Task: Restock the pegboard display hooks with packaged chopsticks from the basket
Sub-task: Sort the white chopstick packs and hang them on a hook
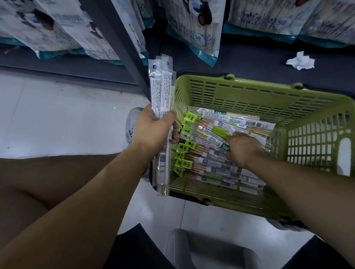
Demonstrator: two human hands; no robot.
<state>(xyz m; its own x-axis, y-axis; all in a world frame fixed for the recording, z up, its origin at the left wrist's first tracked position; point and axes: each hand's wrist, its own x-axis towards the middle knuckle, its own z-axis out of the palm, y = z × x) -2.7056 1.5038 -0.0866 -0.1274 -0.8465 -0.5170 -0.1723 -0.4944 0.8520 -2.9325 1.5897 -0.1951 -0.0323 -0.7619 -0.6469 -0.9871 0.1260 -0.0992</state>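
A green plastic basket (pixel 315 120) stands on the floor, holding several clear packets of chopsticks (pixel 216 163) with green header tabs. My left hand (pixel 154 129) grips a bundle of chopstick packets (pixel 162 92) upright by its middle, just over the basket's left rim. Down inside the basket, my right hand (pixel 242 148) is among the loose packets, fingers curled on one of them; the fingertips are blurred and partly hidden.
Large white bags of disposable chopsticks (pixel 193 18) hang above a dark bottom shelf (pixel 252 60) behind the basket. A crumpled tissue (pixel 300 61) lies on that shelf. A dark upright post (pixel 113 36) divides the shelving. A grey stool (pixel 207 256) is under me; a shoe (pixel 133 126) is beside the basket.
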